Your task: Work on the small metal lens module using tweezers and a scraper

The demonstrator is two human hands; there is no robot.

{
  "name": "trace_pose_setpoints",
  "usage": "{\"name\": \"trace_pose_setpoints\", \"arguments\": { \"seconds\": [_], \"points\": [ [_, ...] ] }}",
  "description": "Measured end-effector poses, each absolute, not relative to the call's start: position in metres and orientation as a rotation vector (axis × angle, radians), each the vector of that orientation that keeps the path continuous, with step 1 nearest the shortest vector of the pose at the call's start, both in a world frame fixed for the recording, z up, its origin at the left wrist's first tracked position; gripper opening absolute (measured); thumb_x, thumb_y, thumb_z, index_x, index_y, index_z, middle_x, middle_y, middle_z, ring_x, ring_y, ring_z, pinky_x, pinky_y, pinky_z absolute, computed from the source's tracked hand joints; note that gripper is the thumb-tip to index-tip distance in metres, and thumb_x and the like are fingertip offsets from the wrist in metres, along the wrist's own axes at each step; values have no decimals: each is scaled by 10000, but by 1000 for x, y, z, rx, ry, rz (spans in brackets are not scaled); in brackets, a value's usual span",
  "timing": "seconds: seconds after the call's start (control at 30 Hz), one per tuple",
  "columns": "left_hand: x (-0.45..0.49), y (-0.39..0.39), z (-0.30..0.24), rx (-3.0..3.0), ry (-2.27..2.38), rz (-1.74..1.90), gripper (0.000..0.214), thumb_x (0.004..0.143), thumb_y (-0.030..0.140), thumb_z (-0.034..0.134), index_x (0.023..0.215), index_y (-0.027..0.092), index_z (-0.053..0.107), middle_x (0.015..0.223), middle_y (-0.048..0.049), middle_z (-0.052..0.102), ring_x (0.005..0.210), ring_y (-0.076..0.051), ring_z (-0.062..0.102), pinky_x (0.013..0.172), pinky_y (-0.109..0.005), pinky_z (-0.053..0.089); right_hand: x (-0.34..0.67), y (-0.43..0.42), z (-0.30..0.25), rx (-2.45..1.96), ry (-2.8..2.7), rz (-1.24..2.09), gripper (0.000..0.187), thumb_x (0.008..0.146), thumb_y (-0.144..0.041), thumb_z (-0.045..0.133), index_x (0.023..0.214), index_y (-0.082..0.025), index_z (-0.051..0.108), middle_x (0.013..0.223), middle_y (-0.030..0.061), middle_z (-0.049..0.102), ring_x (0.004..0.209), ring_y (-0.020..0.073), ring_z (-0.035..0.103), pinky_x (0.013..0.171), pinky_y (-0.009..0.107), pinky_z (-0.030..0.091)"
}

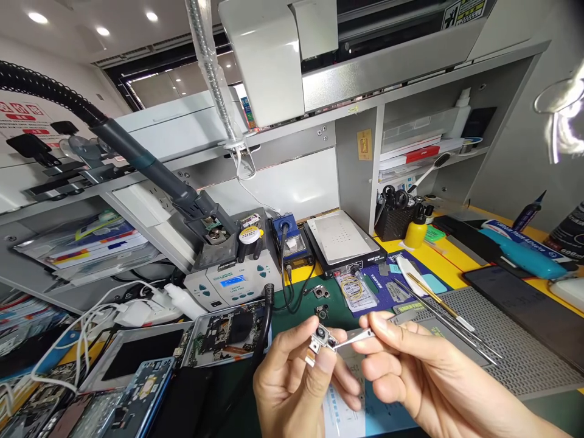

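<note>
My left hand (303, 377) pinches a small phone camera module (322, 334) between thumb and fingertips. Two dark lenses sit in its silver frame, and a short flex cable hangs at its lower left. In my right hand (406, 359) is a flat metal tool (360, 336), gripped between thumb and index finger. Its narrow tip touches the module beside the lower lens; the frames do not show whether it is a blade or tweezers. Two similar camera modules lie on the green mat behind, one at the back (320, 292) and one nearer (322, 312).
Behind the hands stand a rework station (232, 283) and a flat heating plate (342, 240). A black hose (262, 334) runs left of my left hand. Tweezers (449, 322) and a brush lie on a perforated grey mat (515, 340) at right. Opened phones (141, 395) lie at left.
</note>
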State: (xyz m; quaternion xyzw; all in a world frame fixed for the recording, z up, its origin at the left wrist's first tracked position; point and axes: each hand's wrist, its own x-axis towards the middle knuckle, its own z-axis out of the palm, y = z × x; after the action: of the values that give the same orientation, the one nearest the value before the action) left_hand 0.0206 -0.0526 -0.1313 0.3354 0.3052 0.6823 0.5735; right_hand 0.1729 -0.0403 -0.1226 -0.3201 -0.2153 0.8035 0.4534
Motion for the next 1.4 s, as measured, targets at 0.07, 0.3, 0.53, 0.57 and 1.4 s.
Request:
{"name": "trace_pose_setpoints", "arguments": {
  "seconds": [0.07, 0.3, 0.53, 0.57, 1.4],
  "points": [
    [17, -51, -134, 840, 672, 1567, 216, 811, 325, 869, 1021, 365, 835, 883, -55, 849, 505, -129, 706, 439, -194, 576, 172, -41, -124, -787, -497, 1999, 330, 775, -459, 894, 804, -133, 845, 785, 115, 814, 677, 190, 778, 659, 222, 651],
    [26, -55, -129, 825, 835, 1728, 246, 753, 363, 911, 987, 346, 837, 876, -37, 848, 483, -130, 691, 427, -200, 576, 172, -42, -126, -772, -378, 2053, 263, 789, -375, 897, 851, -123, 852, 840, 115, 823, 723, 189, 791, 702, 229, 669],
    [31, -56, -131, 898, 887, 1822, 237, 775, 355, 896, 1002, 337, 828, 883, -25, 846, 486, -128, 695, 433, -191, 570, 171, -39, -124, -722, -300, 2086, 273, 791, -328, 899, 856, -68, 850, 820, 128, 836, 654, 171, 799, 641, 187, 665],
    [31, -56, -130, 900, 905, 1820, 235, 768, 354, 902, 991, 340, 831, 882, -19, 847, 492, -129, 702, 447, -190, 576, 171, -39, -123, -716, -287, 2096, 272, 795, -317, 895, 858, -57, 848, 825, 134, 840, 653, 168, 802, 640, 180, 665],
    [40, -54, -128, 831, 1173, 1977, 302, 618, 440, 980, 831, 268, 853, 793, -43, 839, 656, -160, 782, 649, -181, 638, 170, -35, -128, -688, -98, 2123, 267, 748, -156, 931, 929, 4, 817, 845, 169, 852, 632, 210, 820, 644, 270, 706]
  ]
}}
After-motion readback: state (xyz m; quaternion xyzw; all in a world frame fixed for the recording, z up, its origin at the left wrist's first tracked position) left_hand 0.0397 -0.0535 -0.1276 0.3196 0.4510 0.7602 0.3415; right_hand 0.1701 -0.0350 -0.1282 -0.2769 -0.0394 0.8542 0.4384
